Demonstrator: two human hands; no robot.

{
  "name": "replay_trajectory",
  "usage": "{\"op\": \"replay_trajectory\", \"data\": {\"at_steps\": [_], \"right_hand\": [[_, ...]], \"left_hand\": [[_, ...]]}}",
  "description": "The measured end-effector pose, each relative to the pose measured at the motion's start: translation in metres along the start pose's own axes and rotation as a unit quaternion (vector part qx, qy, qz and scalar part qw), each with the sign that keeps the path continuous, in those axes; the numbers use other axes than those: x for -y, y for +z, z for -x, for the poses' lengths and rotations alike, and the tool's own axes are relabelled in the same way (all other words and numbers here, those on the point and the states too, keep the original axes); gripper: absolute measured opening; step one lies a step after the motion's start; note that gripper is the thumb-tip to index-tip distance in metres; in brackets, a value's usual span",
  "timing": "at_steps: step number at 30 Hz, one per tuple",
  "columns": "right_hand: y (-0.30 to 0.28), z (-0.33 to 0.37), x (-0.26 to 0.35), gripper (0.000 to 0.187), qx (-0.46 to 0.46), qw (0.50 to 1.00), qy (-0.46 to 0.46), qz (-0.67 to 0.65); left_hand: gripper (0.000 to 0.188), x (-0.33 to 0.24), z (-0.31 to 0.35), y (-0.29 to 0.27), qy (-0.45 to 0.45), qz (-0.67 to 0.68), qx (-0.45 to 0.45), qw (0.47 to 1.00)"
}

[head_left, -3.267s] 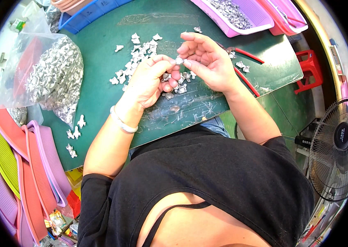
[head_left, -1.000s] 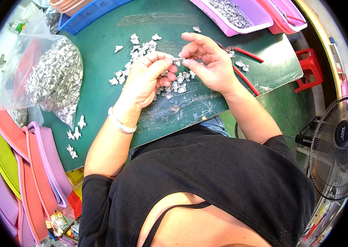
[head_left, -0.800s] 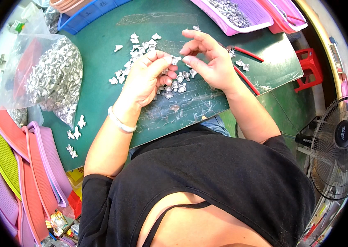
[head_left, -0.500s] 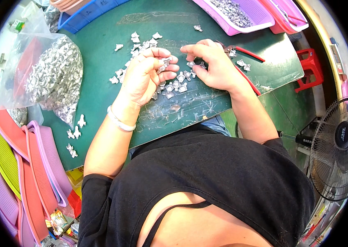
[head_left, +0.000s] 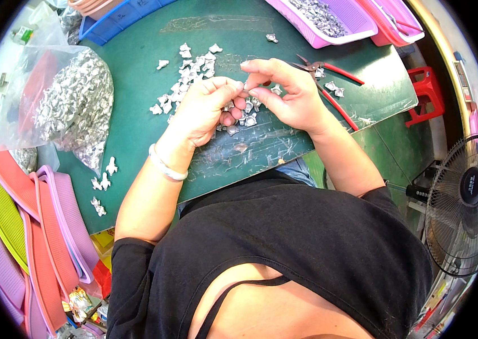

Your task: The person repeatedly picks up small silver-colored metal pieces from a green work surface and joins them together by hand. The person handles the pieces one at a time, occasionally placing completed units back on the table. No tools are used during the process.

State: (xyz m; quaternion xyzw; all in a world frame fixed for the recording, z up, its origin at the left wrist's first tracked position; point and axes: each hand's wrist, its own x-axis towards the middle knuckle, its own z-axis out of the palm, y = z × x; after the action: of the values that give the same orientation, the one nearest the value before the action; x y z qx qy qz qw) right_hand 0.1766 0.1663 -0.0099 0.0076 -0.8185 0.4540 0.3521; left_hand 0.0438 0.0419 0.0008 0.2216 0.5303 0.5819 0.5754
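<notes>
My left hand (head_left: 205,107) is closed, its thumb and fingers pinching a small silver metal casting, mostly hidden by the fingers. From the right, my right hand (head_left: 295,96) meets it, the thumb tip at the same casting and the index finger arched above. Just under both hands lies a cluster of similar silver castings (head_left: 250,120), partly covered. A looser heap of castings (head_left: 192,70) spreads beyond my left hand. Pliers with red handles (head_left: 342,73) lie spread beside my right hand.
A clear bag of castings (head_left: 78,96) slumps on the left of the green table (head_left: 137,73). Stacked plastic baskets (head_left: 52,237) stand lower left. At the far right are a pink basket of parts (head_left: 357,25), a red stool (head_left: 425,96) and a fan (head_left: 456,203).
My hands have come together: the right hand's thumb and fingers moved left to the casting in my left hand. My left hand has turned, hiding more of the casting.
</notes>
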Motion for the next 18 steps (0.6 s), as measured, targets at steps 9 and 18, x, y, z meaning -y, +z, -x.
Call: {"op": "replay_trajectory", "data": {"at_steps": [9, 18], "right_hand": [[-0.0018, 0.0011, -0.0024, 0.042, 0.008, 0.995, 0.093, -0.036], [-0.0003, 0.0016, -0.0033, 0.041, 0.012, 0.989, 0.126, -0.076]], "left_hand": [[0.017, -0.0035, 0.0007, -0.001, -0.018, 0.031, -0.02, 0.999], [0.018, -0.0024, -0.0004, -0.0023, -0.029, 0.047, -0.017, 0.998]]}}
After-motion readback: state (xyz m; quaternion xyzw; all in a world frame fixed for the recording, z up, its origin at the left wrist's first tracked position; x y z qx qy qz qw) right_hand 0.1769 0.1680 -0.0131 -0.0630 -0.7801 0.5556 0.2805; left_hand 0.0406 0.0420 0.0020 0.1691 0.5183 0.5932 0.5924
